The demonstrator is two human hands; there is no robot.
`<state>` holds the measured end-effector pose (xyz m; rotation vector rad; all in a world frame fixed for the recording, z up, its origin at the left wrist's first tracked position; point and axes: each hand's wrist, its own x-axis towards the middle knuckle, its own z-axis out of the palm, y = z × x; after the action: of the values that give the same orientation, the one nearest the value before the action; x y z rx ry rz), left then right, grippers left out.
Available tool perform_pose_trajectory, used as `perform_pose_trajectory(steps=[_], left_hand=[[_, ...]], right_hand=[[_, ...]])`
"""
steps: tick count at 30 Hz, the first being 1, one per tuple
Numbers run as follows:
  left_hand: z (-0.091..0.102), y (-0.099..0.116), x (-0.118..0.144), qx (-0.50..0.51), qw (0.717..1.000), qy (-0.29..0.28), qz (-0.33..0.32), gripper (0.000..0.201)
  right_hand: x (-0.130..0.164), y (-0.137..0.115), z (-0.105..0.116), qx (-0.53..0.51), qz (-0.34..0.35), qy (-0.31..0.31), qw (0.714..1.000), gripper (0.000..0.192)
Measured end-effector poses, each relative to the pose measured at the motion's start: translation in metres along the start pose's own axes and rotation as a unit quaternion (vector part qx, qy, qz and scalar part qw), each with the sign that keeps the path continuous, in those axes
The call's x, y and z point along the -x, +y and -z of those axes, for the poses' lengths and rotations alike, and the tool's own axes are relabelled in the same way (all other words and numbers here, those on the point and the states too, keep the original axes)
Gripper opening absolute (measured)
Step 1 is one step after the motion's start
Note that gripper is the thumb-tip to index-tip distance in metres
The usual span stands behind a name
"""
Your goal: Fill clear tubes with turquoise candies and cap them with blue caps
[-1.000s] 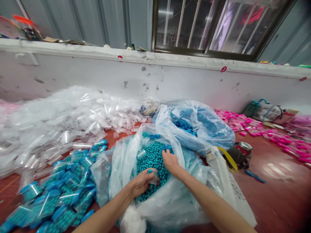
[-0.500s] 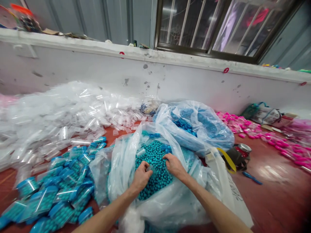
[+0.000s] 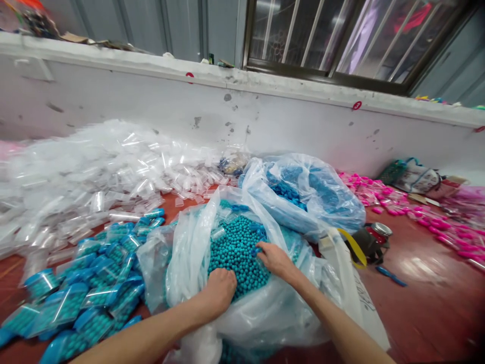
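A large clear plastic bag (image 3: 265, 313) lies open in front of me, full of teal beads (image 3: 235, 247). My left hand (image 3: 220, 288) rests knuckles-up on the near side of the beads. Its fingers are curled down into them, and the small clear bag it held a moment ago is hidden under it. My right hand (image 3: 276, 259) lies flat on the beads just right of the left hand. Its fingers are apart and its fingertips touch the beads and a small blue piece (image 3: 257, 249).
Small bags filled with teal beads (image 3: 87, 298) are piled at the left. Behind them is a heap of empty clear bags (image 3: 94, 177). A second big bag of blue beads (image 3: 306, 192) sits behind. Pink packets (image 3: 417, 212), a dark tape dispenser (image 3: 369, 242) and a blue pen (image 3: 391, 276) lie to the right.
My left hand turned over and pushed down into the beads toward me, hiding the small clear bag. My right hand slid nearer across the beads.
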<state>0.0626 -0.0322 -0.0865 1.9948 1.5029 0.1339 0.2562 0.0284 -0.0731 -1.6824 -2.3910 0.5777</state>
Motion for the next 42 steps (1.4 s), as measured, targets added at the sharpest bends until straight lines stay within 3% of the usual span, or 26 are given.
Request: perform_pose_trajectory(steps=[3, 6, 9, 13, 17, 19, 22, 24, 26, 31, 34, 37, 42], left_hand=[[0.006, 0.001, -0.013, 0.048, 0.998, -0.011, 0.027, 0.013], [0.005, 0.004, -0.030, 0.106, 0.991, 0.001, 0.078, 0.017], [-0.005, 0.008, -0.044, 0.189, 0.971, 0.004, 0.144, 0.015], [-0.020, 0.009, -0.049, 0.350, 0.916, -0.008, 0.195, 0.022], [-0.020, 0.005, -0.046, 0.514, 0.841, -0.015, 0.170, 0.024], [-0.017, 0.002, -0.044, 0.570, 0.808, -0.022, 0.147, 0.031], [-0.012, -0.004, -0.041, 0.635, 0.762, -0.041, 0.119, 0.043], [-0.010, -0.006, -0.040, 0.665, 0.737, -0.056, 0.107, 0.048], [-0.008, -0.007, -0.039, 0.667, 0.735, -0.060, 0.106, 0.049], [0.000, -0.006, -0.029, 0.575, 0.809, 0.025, 0.121, 0.037], [0.003, -0.007, -0.022, 0.543, 0.829, 0.076, 0.110, 0.030], [0.003, -0.008, -0.020, 0.543, 0.827, 0.080, 0.119, 0.027], [-0.004, -0.014, -0.022, 0.605, 0.783, 0.028, 0.140, 0.043]], right_hand=[[0.011, 0.003, -0.004, 0.083, -0.018, -0.095, 0.992, 0.024], [0.014, -0.001, -0.010, 0.085, -0.021, -0.103, 0.991, 0.023], [0.013, -0.007, -0.017, 0.023, -0.014, -0.088, 0.996, 0.024], [0.018, -0.010, -0.018, -0.096, -0.028, -0.130, 0.986, 0.031], [0.021, -0.012, -0.008, -0.070, -0.027, -0.192, 0.979, 0.016], [0.016, -0.013, -0.001, -0.005, -0.042, -0.148, 0.988, 0.022], [-0.003, -0.016, 0.006, 0.077, -0.101, -0.027, 0.992, 0.031], [-0.016, -0.018, 0.007, 0.100, -0.123, 0.005, 0.987, 0.030], [-0.026, -0.023, 0.004, 0.115, -0.127, 0.011, 0.985, 0.027], [-0.027, -0.029, -0.009, 0.143, -0.086, 0.013, 0.986, 0.036], [-0.019, -0.026, -0.011, 0.150, -0.043, 0.024, 0.988, 0.033], [-0.011, -0.026, -0.013, 0.141, 0.032, 0.025, 0.989, 0.031], [0.000, -0.030, -0.032, 0.088, 0.121, 0.007, 0.989, 0.026]])
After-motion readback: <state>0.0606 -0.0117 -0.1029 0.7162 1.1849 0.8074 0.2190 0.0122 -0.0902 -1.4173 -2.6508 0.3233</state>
